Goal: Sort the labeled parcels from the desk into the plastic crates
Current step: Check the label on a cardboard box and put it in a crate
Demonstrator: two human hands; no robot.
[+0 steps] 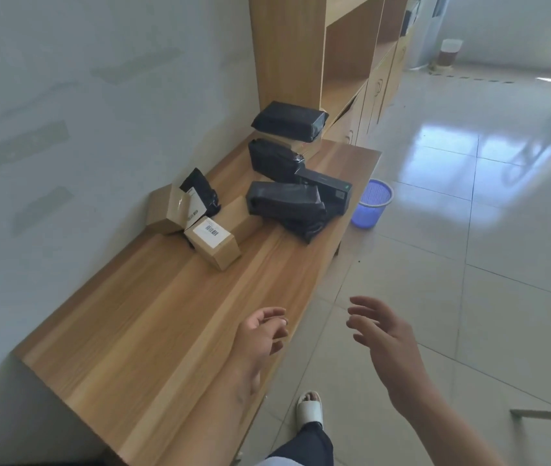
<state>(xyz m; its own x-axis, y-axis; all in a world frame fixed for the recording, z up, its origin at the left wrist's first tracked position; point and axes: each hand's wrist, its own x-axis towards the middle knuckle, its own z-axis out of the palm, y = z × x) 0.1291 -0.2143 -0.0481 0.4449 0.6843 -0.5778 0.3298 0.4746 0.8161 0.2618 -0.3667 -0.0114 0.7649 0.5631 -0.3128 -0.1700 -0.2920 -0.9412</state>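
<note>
Meanwhile the blue basket [371, 205] stands beside the desk [153, 331], and both the left hand [262, 334] and right hand [385, 338] hover loosely open, holding nothing.

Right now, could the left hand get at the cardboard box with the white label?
Probably yes: the left hand hovers open over bare desk, and nothing lies between it and the labeled cardboard box, though it's a stretch ahead.
</note>
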